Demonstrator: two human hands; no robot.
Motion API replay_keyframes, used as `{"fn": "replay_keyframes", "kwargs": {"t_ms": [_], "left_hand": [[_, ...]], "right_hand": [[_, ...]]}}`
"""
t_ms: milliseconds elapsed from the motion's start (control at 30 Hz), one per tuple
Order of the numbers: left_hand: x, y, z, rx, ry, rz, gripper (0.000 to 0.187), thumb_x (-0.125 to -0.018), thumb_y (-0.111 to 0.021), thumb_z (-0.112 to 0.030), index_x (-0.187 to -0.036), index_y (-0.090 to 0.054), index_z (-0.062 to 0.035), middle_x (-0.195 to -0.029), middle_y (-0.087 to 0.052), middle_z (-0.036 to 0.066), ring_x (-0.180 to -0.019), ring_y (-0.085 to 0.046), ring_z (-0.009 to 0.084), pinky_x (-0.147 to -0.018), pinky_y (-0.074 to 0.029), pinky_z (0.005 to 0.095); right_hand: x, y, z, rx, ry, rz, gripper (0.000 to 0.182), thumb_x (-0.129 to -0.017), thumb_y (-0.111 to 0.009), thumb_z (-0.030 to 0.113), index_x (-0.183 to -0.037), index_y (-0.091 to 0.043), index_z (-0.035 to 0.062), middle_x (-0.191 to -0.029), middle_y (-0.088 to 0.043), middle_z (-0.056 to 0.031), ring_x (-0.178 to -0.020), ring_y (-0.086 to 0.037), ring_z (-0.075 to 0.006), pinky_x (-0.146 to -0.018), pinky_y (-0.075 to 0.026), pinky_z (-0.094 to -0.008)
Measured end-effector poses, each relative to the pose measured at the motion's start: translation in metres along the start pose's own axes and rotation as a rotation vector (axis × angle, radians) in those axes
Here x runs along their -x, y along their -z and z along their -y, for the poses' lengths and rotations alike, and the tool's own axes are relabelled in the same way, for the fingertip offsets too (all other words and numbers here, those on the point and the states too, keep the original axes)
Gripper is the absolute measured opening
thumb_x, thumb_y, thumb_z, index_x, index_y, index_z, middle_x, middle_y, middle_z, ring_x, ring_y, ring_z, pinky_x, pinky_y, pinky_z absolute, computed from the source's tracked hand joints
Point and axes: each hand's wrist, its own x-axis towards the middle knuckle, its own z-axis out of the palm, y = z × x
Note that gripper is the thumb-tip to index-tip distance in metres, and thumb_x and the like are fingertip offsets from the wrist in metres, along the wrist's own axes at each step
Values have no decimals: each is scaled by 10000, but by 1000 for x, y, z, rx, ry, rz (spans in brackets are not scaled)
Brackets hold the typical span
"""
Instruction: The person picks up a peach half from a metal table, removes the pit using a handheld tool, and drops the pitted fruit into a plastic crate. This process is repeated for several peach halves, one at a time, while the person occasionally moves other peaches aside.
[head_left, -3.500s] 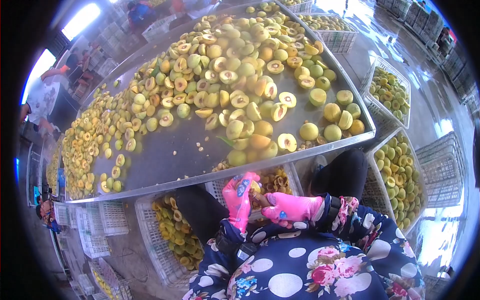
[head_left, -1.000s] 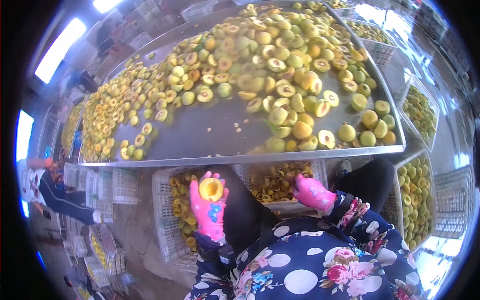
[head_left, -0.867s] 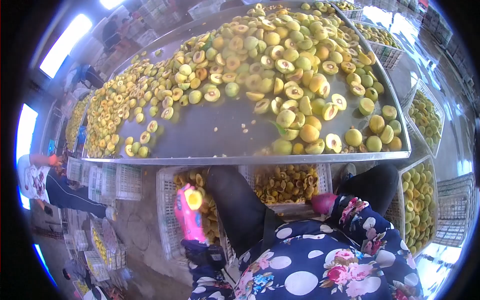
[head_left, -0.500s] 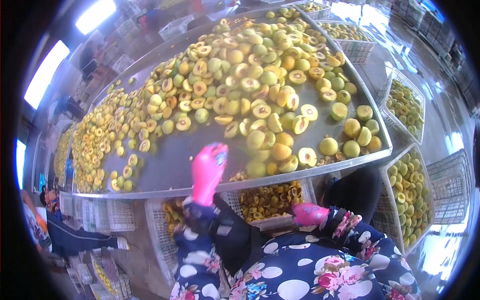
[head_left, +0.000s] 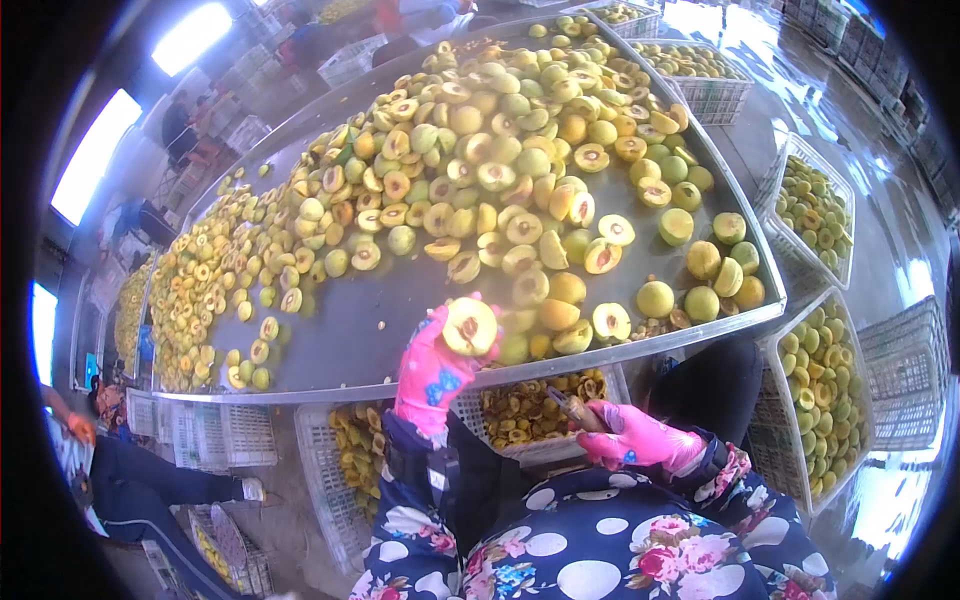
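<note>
My left hand (head_left: 438, 375), in a pink glove, is closed around a peach half (head_left: 470, 327) just above the near edge of the metal table (head_left: 340, 290). The cut face and its brownish centre face up towards me. My right hand (head_left: 640, 438), also in a pink glove, grips a small tool with a brown handle (head_left: 577, 411); its tip is too small to make out. This hand is in front of the table edge, over a crate of cut fruit pieces (head_left: 540, 452). A large pile of green-yellow peach halves (head_left: 500, 150) covers much of the table.
A raised metal rim (head_left: 640, 350) runs along the table. Crates full of fruit (head_left: 822, 395) stand on the right, with a stacked grey crate (head_left: 905, 385) beside them. Another crate (head_left: 335, 500) is below at left. A co-worker's leg (head_left: 170, 480) shows at far left.
My left hand has drawn back towards me and turned, now showing a peach half. My right hand has risen slightly, and the tool in it has come into view.
</note>
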Motion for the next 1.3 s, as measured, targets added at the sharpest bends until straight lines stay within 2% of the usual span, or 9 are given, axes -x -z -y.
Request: {"fn": "replay_keyframes", "kwargs": {"t_ms": [200, 400, 567, 633, 667, 800, 867, 1200, 1300], "left_hand": [[38, -22, 25, 176, 73, 48, 505, -944, -400, -326, -1323, -340, 2, -1313, -400, 241, -1124, -484, 378, -867, -472, 491], [53, -49, 76, -57, -229, 10, 369, -943, -428, -197, -1262, -398, -14, -1345, -381, 216, -1205, -422, 307, -1011, -357, 434], [55, -53, 63, 114, 13, -23, 289, -967, -396, -223, -1116, -490, 5, -1189, -517, 176, -1107, -501, 259, -960, -403, 374], [53, -27, 79, -784, -122, -86, 317, -971, -378, -250, -1130, -490, 0, -1132, -545, 151, -1048, -536, 245, -913, -432, 372], [49, -16, 86, -858, -130, -88, 331, -968, -381, -259, -1141, -488, 2, -1136, -543, 149, -1041, -539, 248, -902, -438, 381], [50, -56, 73, 232, 126, -176, 390, -956, -391, -293, -1202, -464, 0, -1147, -540, 158, -1014, -550, 272, -871, -455, 410], [51, -52, 71, 206, 91, -181, 411, -952, -391, -306, -1222, -451, -2, -1156, -535, 173, -1011, -550, 286, -861, -460, 422], [58, -61, 75, 128, -30, -200, 431, -961, -398, -304, -1243, -424, 21, -1191, -513, 176, -1052, -539, 273, -898, -460, 380], [60, -60, 81, -282, -134, -178, 428, -961, -398, -304, -1230, -437, 26, -1165, -531, 171, -1050, -539, 260, -899, -455, 356]], "right_hand": [[-2, -22, 33, -146, 125, -4, 298, -893, -555, 216, -1109, -461, 35, -710, -539, -10, -513, -494, -58, -469, -399, -186], [-17, -33, 38, -308, 273, -162, 357, -872, -601, 233, -1114, -455, 15, -717, -557, -30, -483, -506, -73, -434, -407, -190], [-27, -16, 30, 275, 412, -362, 400, -823, -660, 241, -1085, -481, -3, -752, -550, -72, -610, -538, -118, -548, -445, -260], [-23, -13, 37, 594, 452, -378, 387, -807, -665, 247, -1041, -500, -14, -756, -579, -137, -661, -600, -220, -609, -464, -339], [-28, -10, 32, 570, 537, -383, 369, -799, -664, 239, -1020, -504, -8, -733, -570, -160, -650, -600, -237, -603, -467, -332], [-21, -10, 30, 443, 504, -470, 318, -866, -598, 177, -1100, -476, -1, -768, -557, -54, -651, -537, -107, -604, -459, -273], [1, -17, 40, 138, 330, -356, 296, -891, -563, 181, -1114, -468, 10, -784, -566, -40, -645, -533, -89, -586, -456, -251], [19, -46, 26, 309, 234, -232, 204, -922, -512, 194, -1043, -469, 35, -704, -551, -11, -566, -506, -74, -514, -421, -233], [18, -47, 27, 314, 219, -246, 204, -914, -501, 188, -988, -467, 1, -668, -576, -85, -595, -566, -175, -561, -447, -324]]}}
